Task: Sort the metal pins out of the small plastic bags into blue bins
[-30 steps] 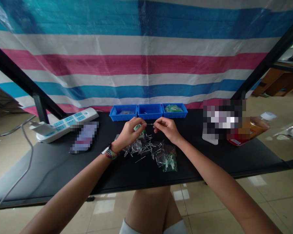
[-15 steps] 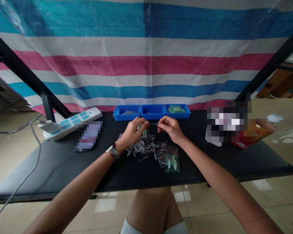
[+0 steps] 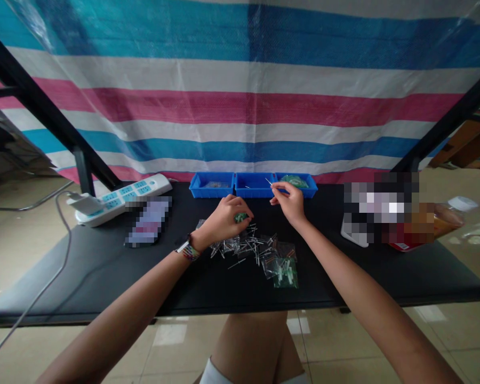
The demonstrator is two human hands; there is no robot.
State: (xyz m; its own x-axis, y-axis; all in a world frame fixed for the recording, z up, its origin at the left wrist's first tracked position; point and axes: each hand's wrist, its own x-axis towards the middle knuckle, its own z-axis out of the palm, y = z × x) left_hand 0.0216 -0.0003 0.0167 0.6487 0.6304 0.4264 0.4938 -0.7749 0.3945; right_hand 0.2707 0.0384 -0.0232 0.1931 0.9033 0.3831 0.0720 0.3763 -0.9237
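Observation:
My right hand (image 3: 288, 202) is closed in a pinch on a thin silver blind rivet (image 3: 268, 182), holding it by the front of the middle and right blue bins. Lower and to the left, my left hand (image 3: 225, 220) is curled around a small green plastic packet (image 3: 240, 217), partly hidden by the fingers. A pile of loose rivets (image 3: 256, 248) and clear plastic bags lies below the hands. Beside the pile are a bag with brownish pieces (image 3: 286, 249) and a green bag with pale pieces (image 3: 286, 273).
Three joined blue bins stand at the back: the left bin (image 3: 192, 188) holds clear bags, the middle bin (image 3: 251, 193) a rivet, the right bin (image 3: 312, 190) green packets. A power strip (image 3: 152, 186) and a blurred phone (image 3: 149, 221) lie left; a bottle (image 3: 450, 216) stands right.
My right hand has moved up and away from my left hand toward the bins, carrying the rivet. The left hand has dropped slightly and still grips the green packet.

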